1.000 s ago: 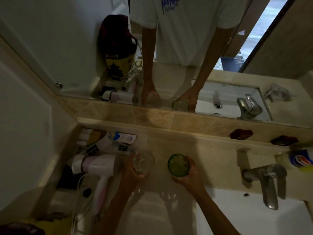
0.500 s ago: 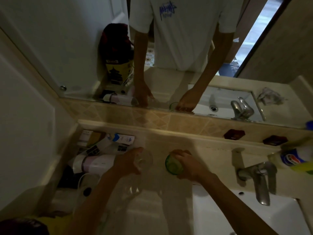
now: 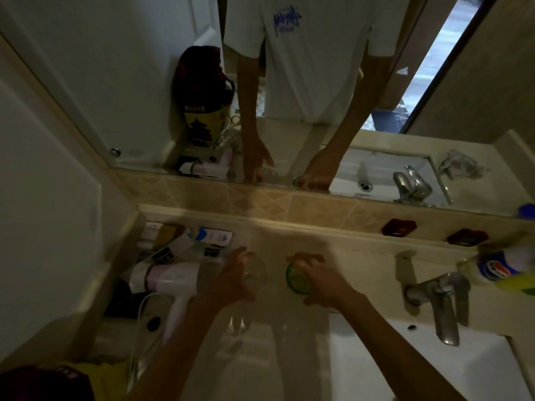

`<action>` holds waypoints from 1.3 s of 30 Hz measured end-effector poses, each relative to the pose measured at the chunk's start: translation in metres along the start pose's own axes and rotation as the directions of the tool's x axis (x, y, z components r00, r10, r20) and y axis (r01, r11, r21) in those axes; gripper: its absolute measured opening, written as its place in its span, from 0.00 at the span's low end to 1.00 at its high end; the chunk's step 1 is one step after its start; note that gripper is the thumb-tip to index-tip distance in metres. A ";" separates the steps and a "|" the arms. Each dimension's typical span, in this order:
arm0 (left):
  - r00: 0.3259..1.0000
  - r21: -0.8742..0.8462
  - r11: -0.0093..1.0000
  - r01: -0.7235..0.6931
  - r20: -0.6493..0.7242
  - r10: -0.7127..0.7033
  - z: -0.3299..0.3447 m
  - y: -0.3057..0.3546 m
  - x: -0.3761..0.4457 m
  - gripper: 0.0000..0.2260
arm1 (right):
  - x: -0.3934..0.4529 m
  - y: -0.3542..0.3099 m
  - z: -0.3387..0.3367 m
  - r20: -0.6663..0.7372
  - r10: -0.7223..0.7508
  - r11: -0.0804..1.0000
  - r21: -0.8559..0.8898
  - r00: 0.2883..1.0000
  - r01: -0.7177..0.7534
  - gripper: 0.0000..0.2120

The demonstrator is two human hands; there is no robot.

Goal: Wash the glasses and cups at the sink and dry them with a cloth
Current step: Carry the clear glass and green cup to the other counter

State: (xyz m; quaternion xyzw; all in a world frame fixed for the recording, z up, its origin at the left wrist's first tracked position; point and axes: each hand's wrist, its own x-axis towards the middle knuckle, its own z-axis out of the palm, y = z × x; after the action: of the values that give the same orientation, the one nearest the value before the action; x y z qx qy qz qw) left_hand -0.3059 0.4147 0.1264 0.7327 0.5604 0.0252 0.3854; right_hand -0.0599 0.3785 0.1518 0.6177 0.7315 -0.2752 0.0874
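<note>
- One view only, a wide-angle camera worn on the person's head, looking forward and steeply down.
- It sits close over the desk (image 3: 289,357), with the forearms reaching in from the bottom edge.
- The sink (image 3: 434,366) lies at lower right, the tap (image 3: 443,308) just behind it.
- Straight ahead the mirror (image 3: 318,111) fills the upper frame and shows the person's torso.

pepsi logo (seemingly) on bottle (image 3: 498,269)

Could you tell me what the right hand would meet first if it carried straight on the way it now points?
Probably the tiled backsplash ledge: the right hand, holding the green glass, points away from the body across bare counter. Depth is unclear.
</note>
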 end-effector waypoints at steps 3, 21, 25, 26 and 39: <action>0.990 0.042 0.999 0.000 0.141 -0.006 -0.016 0.000 0.010 0.45 | 0.002 0.001 -0.006 0.035 -0.035 0.996 -0.079 0.999 0.038 0.46; 0.999 0.097 0.994 -0.044 0.004 0.044 -0.006 -0.001 0.008 0.45 | -0.011 0.016 0.005 0.015 0.010 1.000 0.014 1.000 -0.010 0.49; 1.000 0.066 0.997 -0.029 0.004 0.029 -0.007 -0.004 0.010 0.41 | -0.007 0.013 0.010 -0.059 0.062 0.996 0.063 0.996 -0.059 0.45; 0.999 0.058 0.998 -0.036 -0.033 0.038 -0.004 -0.003 0.009 0.41 | -0.006 0.012 0.011 -0.074 0.088 0.992 0.092 0.993 -0.082 0.44; 0.998 0.067 0.996 -0.060 -0.026 0.062 -0.002 0.005 0.007 0.46 | -0.002 0.018 0.005 -0.030 -0.032 0.999 0.040 0.999 0.033 0.51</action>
State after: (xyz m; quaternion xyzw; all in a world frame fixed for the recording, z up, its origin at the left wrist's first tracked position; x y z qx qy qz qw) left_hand -0.3001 0.4213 0.1278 0.7614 0.5435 0.0289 0.3521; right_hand -0.0437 0.3761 0.1433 0.6113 0.7369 -0.2823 0.0599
